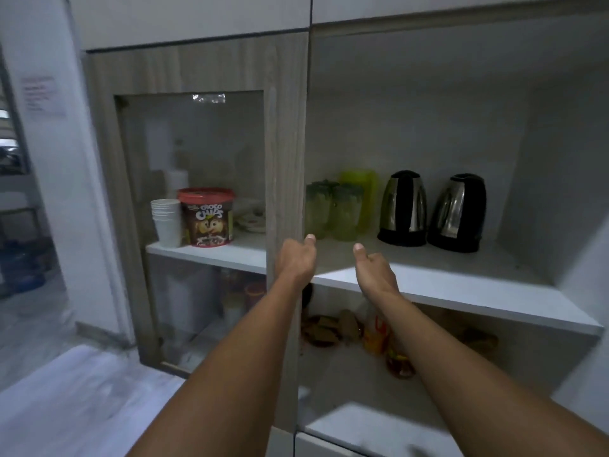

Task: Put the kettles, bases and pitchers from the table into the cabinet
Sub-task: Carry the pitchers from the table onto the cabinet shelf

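Both forearms reach in; the left hand [296, 255] and right hand [374, 268] are loosely curled, empty. Beyond them, pitchers [333, 211] and kettles [431, 211] stand shelved. Likely next: returning for more.

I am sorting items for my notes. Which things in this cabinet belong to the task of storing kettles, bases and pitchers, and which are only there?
Belong to the task:
- left kettle on its black base
- right kettle on its black base
- green pitchers
- yellow-green pitcher behind them

Only there:
- Choco Chips tub
- stack of white cups
- packets on the lower shelf
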The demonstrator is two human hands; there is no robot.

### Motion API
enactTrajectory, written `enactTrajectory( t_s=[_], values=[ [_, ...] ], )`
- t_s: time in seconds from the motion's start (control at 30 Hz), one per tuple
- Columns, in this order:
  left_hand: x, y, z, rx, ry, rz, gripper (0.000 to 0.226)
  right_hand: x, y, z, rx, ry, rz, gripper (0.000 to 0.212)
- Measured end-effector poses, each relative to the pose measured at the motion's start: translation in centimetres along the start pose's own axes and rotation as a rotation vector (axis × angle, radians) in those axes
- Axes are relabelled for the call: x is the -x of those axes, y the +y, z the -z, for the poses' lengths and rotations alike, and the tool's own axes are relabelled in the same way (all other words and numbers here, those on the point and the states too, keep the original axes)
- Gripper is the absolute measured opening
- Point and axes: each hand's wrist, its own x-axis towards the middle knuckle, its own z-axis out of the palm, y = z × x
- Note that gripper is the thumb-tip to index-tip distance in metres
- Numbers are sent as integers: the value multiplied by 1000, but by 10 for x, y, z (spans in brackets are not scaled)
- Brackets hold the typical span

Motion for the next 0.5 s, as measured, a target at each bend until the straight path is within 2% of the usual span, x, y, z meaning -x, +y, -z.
enactTrajectory(
  t_s=[0.13,0.23,0.5],
  values=[
    [59,-34,48,-25,85,59,55,66,-2,-20,-32,-91,36,51],
    [108,-64,100,-59,141,125,51,127,-2,-49,-38,-235,11,58],
    [196,-142,308,-110,427,233,51,296,-68,-150,-36,-484,110,58]
  ],
)
